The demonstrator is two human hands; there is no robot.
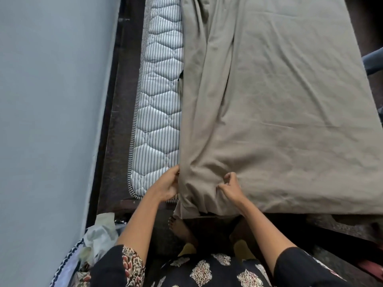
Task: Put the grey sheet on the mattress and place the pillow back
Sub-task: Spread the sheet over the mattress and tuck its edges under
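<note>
A: Whereabouts of the grey sheet [279, 110]?

B: Spread over most of the mattress [159, 100], covering the middle and the right side, hanging over the near end. Bunched into long folds along its left edge, leaving a strip of striped quilting bare on the left.

A: And the left hand [166, 184]?

B: Curled round the sheet's left edge at the near corner, thumb on top, gripping the cloth just beside the bare strip.

A: The right hand [230, 186]?

B: Pinching a fold of the same sheet between thumb and fingers, near the end of the bed, a little to the right of the other hand. With both arms stretched forward out of dark printed sleeves [130, 264].

A: Beneath the mattress?

B: A dark wooden bed frame [118, 121], showing between the mattress and the pale blue-grey wall [51, 100] — also across the foot of the bed.

A: Down on the floor?

B: A bare foot [180, 226] just under the hanging cloth, toes toward the frame. To the left, against the wall, a heap of pale cloth and bags [99, 233] — hard to tell exactly what.

A: At the far right?

B: A dark rounded shape [373, 63] beside the bed's edge, cut off at the edge of view; impossible to identify.
</note>
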